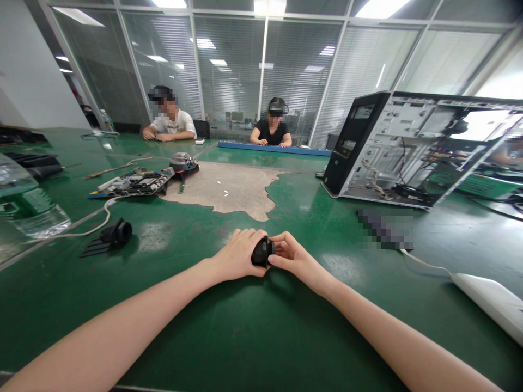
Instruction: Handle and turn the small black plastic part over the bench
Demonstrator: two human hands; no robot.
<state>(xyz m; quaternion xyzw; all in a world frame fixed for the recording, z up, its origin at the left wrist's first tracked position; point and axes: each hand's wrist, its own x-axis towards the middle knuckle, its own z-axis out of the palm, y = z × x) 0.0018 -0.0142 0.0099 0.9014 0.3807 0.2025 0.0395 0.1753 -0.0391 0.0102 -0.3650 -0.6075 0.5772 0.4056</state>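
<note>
Above the green tabletop (229, 321), a small black round plastic part (261, 253) with a raised rim is between my two hands. My left hand (240, 253) wraps round its left side, fingers over the top. On the other side, my right hand (295, 257) pinches the narrower end with thumb and fingertips. The palms and my fingers hide much of the part, and its exact kind does not show. Away to the left lies another black plastic piece (116, 233) with a round opening and a slotted bracket.
An opened computer case (359, 147) stands at the right, near a white power bank-like box (490, 302) with a cable. A circuit board (134, 183) and a clear bottle (28, 201) are at the left. Two people (174, 122) sit across the table.
</note>
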